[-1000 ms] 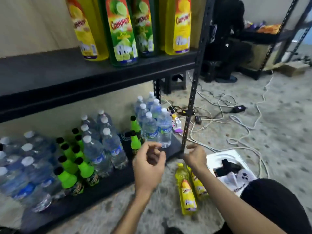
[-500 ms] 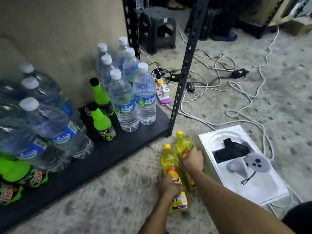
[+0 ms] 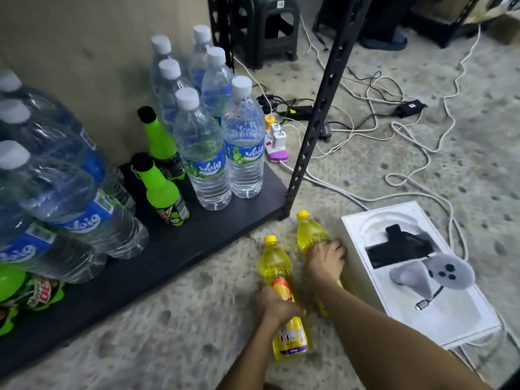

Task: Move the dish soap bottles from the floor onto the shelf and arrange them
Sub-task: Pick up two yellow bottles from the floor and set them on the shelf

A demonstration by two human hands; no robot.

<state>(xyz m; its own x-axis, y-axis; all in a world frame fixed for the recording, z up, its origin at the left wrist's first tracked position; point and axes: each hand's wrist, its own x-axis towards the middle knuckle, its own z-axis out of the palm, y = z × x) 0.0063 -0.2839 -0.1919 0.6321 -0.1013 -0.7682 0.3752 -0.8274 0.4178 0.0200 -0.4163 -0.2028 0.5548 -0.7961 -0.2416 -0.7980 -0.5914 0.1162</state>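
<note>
Two yellow dish soap bottles stand on the floor just off the shelf's front right corner. My left hand (image 3: 274, 306) grips the nearer bottle (image 3: 277, 263) around its labelled middle. My right hand (image 3: 323, 263) wraps around the farther bottle (image 3: 309, 230), between it and a white box. Both bottles have yellow caps and stay upright on the floor. The black bottom shelf board (image 3: 168, 249) lies to the left; the upper shelf is out of view.
Water bottles (image 3: 205, 153) and green soda bottles (image 3: 166, 192) fill the bottom board. A black upright post (image 3: 318, 119) stands at its corner. An open white box (image 3: 416, 277) holding a headset and controller sits right of the bottles. Cables and a power strip (image 3: 277, 144) lie behind.
The view dropped from the upper shelf to the floor. Both hands came down from in front of the shelf and closed around the two yellow bottles.
</note>
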